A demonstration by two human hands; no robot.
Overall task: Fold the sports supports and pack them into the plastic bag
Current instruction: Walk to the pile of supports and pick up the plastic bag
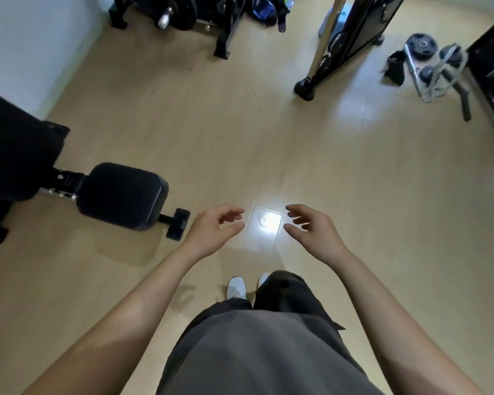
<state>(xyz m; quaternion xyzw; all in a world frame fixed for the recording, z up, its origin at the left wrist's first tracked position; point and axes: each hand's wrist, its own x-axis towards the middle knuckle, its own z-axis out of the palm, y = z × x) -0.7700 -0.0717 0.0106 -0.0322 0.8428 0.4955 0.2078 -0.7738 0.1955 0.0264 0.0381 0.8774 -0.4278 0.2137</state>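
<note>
Left hand [211,230], right hand [315,230]: fingers loosely curled, holding nothing, over glossy pale plank floor [354,181]. Limp black strap [395,68], possibly a support, far right.

Black bench pad [120,195]; beige floor [211,132]; white shoes [236,287].

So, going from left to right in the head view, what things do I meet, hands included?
bench pad → left hand → right hand → weight plate
</note>
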